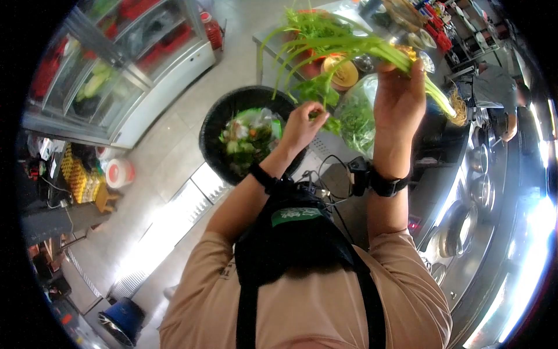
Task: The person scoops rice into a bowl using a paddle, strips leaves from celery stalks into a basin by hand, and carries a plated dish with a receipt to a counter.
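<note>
My right hand [400,99] is raised and wrapped round a bunch of long green leafy stalks [372,46]; its pale stems and brown root end point to the right, its leaves hang to the left. My left hand [302,127] is lower and to the left, fingers pinched on a small green sprig [331,124] beside the hanging leaves. Under my left hand stands a black-lined bin [210,135] with vegetable scraps and plastic in it. A clear plastic bag of greens [356,113] lies between and beyond my hands.
A glass-doored fridge [168,75] stands at the left, with a white bucket [120,173] near it. A worktop [267,38] holds an orange-rimmed bowl [339,72]. Metal pans [456,230] line the right counter, where another person [494,87] stands. A blue bucket [123,317] is at lower left.
</note>
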